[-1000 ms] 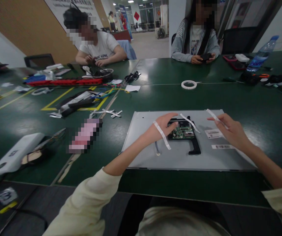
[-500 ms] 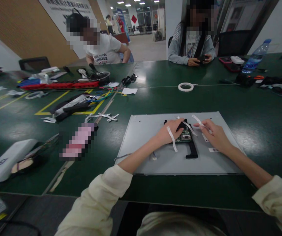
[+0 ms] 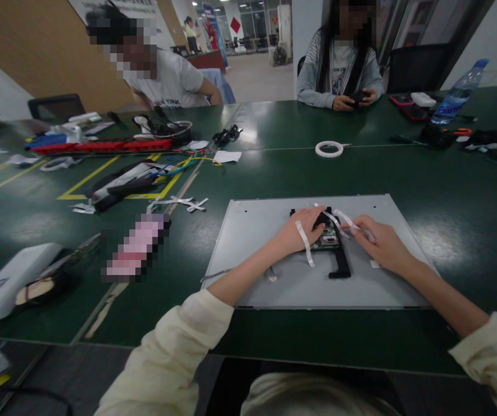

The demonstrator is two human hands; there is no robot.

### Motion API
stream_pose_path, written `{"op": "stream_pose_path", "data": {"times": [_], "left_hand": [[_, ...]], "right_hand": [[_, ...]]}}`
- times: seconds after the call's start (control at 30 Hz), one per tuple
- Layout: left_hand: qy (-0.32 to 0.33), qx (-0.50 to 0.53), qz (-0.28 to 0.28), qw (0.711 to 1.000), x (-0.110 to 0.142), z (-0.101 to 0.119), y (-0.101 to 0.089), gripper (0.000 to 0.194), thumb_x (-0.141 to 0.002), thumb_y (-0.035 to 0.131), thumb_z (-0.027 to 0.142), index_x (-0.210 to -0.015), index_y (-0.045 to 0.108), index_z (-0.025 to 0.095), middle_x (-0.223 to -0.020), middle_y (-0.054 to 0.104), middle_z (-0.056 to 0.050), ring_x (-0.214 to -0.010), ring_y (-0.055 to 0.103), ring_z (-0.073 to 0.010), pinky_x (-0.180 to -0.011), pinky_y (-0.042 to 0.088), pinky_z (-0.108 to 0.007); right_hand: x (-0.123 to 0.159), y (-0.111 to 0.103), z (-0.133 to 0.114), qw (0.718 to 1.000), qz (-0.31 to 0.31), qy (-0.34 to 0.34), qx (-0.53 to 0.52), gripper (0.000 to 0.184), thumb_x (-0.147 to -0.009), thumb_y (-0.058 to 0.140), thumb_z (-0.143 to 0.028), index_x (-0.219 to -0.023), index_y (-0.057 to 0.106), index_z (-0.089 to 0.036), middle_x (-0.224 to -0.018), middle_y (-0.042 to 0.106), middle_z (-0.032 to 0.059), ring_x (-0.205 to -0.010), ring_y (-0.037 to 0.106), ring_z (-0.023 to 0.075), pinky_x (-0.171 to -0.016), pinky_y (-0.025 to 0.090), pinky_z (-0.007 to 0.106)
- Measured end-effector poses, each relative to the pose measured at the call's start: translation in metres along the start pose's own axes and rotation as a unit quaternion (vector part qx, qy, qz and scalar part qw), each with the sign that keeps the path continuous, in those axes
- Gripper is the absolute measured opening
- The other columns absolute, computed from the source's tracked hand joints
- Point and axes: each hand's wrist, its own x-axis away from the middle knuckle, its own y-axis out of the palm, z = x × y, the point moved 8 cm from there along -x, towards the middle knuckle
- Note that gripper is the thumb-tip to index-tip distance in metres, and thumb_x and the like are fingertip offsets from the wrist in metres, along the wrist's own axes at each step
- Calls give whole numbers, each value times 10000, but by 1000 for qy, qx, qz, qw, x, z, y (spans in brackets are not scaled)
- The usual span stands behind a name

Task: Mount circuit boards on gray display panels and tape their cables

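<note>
A green circuit board (image 3: pixel 330 238) in a black bracket (image 3: pixel 340 264) lies on a flat grey metal panel (image 3: pixel 259 231). My left hand (image 3: pixel 303 226) is over the board's left side and holds it against the panel, thumb and index finger apart; the other fingertips are hidden. One white tape strip (image 3: pixel 305 245) hangs across the back of that hand, and a second strip (image 3: pixel 332 219) runs from its fingertips over the board. Just right of the bracket, my right hand (image 3: pixel 374 238) is closed in a pinch on another white tape strip (image 3: pixel 347 220).
A roll of white tape (image 3: pixel 329 149) lies beyond the panel. To the left are a phone (image 3: pixel 138 248), tape scraps (image 3: pixel 194 204), a white device (image 3: pixel 12 280) and cables. A water bottle (image 3: pixel 459 95) stands at the far right. Two people sit across the green table (image 3: pixel 270 173).
My right hand has moved slightly left, bringing its tape strip closer to the board and bracket. My left hand stays on the board. The person at the far left leans further left.
</note>
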Motion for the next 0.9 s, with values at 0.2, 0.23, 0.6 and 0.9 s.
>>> {"op": "stream_pose_path", "data": {"times": [0.2, 0.23, 0.6, 0.9], "left_hand": [[30, -47, 4, 998, 0, 4, 2, 442, -898, 424, 288, -1315, 432, 143, -1268, 571, -152, -1186, 529, -265, -1020, 381, -451], [33, -58, 4, 998, 0, 4, 2, 442, -897, 420, 281, -1316, 428, 143, -1274, 567, -148, -1191, 527, -257, -1022, 385, -443], [14, -157, -16, 987, 1, 4, 5, 459, -907, 369, 308, -1329, 413, 134, -1339, 525, -126, -1316, 408, -235, -1083, 335, -408], [1, -184, -23, 983, 2, 4, 6, 456, -925, 354, 329, -1312, 430, 100, -1410, 445, -150, -1339, 371, -234, -1113, 290, -399]], "right_hand": [[0, 4, 0, 1000, -11, -12, 14, 286, -945, 380, -394, -1113, 549, -236, -864, 643, 20, -650, 551, 153, -607, 371, 277], [-1, 5, 0, 1000, -14, -16, 17, 282, -946, 380, -389, -1110, 549, -233, -881, 644, 22, -674, 561, 155, -619, 379, 276], [12, 2, -4, 992, -116, -56, -17, 257, -952, 362, -373, -1043, 563, -239, -1312, 527, 16, -1084, 552, 182, -914, 398, 317], [17, -13, 9, 985, -108, 24, -133, 325, -933, 405, -443, -903, 607, -191, -1014, 664, 36, -931, 595, 183, -840, 410, 303]]}}
